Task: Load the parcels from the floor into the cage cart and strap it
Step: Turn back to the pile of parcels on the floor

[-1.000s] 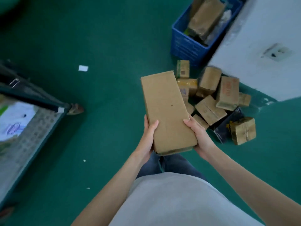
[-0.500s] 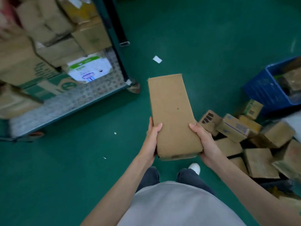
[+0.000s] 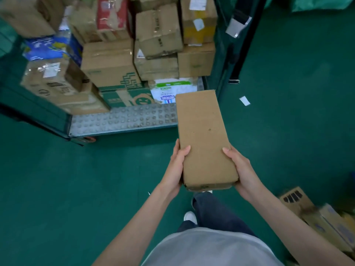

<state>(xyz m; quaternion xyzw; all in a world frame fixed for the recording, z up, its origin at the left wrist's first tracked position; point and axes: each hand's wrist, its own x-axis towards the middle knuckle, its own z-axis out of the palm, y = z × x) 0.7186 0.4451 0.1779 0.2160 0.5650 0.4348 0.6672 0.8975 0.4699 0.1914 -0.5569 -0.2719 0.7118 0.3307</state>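
Okay, head view: both hands hold one long plain cardboard parcel (image 3: 204, 139) in the air, lengthwise away from the body. Left hand (image 3: 175, 167) grips the near left edge, thumb on top, fingers (image 3: 177, 144) curled round the side. Right hand (image 3: 241, 169) grips the near right edge the same way, thumb on top, other fingers hidden under the parcel. Parcel's far end overlaps the near right corner of the cage cart (image 3: 123, 120), above its studded metal deck; whether it touches the deck, cannot tell. Cart already stacked with cardboard boxes (image 3: 109, 64) behind the parcel's far end, plus a white-and-green pack (image 3: 172, 89) just beyond it. Black strap (image 3: 245, 35) hangs down the cart's right post. Green floor (image 3: 76, 189) all round; white paper scrap (image 3: 245, 100) right of the cart. More boxes (image 3: 317, 217) on the floor, well right of the cart near the frame's lower right corner. Grey shirt, jeans, white shoe below the parcel.
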